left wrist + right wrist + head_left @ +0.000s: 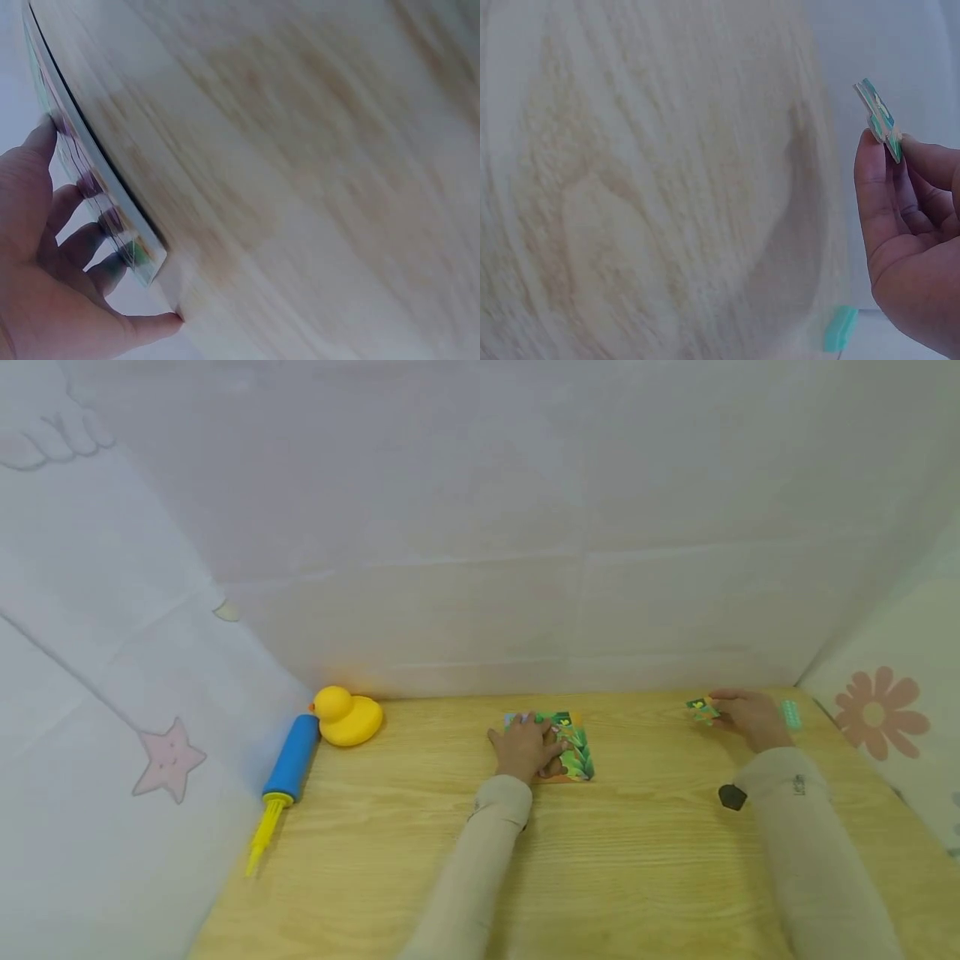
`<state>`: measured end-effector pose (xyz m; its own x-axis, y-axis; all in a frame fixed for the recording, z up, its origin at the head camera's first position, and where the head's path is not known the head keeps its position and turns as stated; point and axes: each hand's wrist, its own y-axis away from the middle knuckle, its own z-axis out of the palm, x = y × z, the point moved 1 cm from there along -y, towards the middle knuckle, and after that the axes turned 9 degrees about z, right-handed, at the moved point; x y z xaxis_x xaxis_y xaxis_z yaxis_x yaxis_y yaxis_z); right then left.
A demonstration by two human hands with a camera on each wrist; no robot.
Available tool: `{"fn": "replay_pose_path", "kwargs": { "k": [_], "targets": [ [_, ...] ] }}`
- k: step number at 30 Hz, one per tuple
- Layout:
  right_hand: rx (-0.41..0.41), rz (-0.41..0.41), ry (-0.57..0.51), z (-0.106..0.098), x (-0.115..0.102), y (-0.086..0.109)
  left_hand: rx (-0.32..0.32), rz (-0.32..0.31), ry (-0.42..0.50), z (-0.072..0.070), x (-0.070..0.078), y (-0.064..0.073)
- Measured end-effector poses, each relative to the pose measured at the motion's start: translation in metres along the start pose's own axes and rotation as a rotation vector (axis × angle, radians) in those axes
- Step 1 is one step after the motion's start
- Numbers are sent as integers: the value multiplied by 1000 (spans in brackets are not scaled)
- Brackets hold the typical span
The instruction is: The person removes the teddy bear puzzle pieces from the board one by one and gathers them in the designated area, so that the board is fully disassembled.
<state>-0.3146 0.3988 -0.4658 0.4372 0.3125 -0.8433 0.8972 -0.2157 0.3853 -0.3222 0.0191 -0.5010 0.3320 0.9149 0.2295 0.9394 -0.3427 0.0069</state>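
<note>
My left hand (521,746) rests with spread fingers on a colourful jigsaw puzzle (579,752) near the back of the table, covering much of its left side. In the left wrist view the fingertips touch the puzzle's face (88,180), while one finger reaches past its corner to the wood. Off to the right, my right hand (750,718) pinches a small jigsaw piece (702,710) between thumb and fingers. Seen edge-on in the right wrist view, the piece (881,120) shows green and white printing and is held up above the table.
A yellow rubber duck (348,717) and a blue hand pump (291,760) with a yellow nozzle lie at the left. A mint-green item (791,714) is just behind the right hand. Pale fabric walls (480,627) enclose the wooden table (630,877) at the back and sides.
</note>
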Motion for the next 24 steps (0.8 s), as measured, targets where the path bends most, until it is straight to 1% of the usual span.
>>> {"fn": "replay_pose_path", "kwargs": {
  "k": [4, 7, 11, 13, 15, 18, 20, 24],
  "targets": [
    [-11, 18, 9, 5, 7, -3, -8, -18, 8, 1, -1, 1],
    [6, 42, 22, 7, 14, -4, 0, -9, 8, 2, -1, 1],
    [30, 36, 145, 6, 21, -6, 10, 6, -5, 1, -1, 1],
    [38, 29, 188, 7, 23, -8, 7, 5, -15, 0, -1, 1],
    [46, 23, 216, 7, 25, -9, -3, 4, -23, 0, -1, 1],
    [62, 28, 212, 8, 27, -11, -13, 7, -32, -1, 0, 0],
    [73, 31, 227, 9, 27, -11, -15, 11, -32, 0, 0, 0],
    [94, -6, 305, 9, 23, -10, -17, 10, -42, 0, -1, 1]
  ]
}}
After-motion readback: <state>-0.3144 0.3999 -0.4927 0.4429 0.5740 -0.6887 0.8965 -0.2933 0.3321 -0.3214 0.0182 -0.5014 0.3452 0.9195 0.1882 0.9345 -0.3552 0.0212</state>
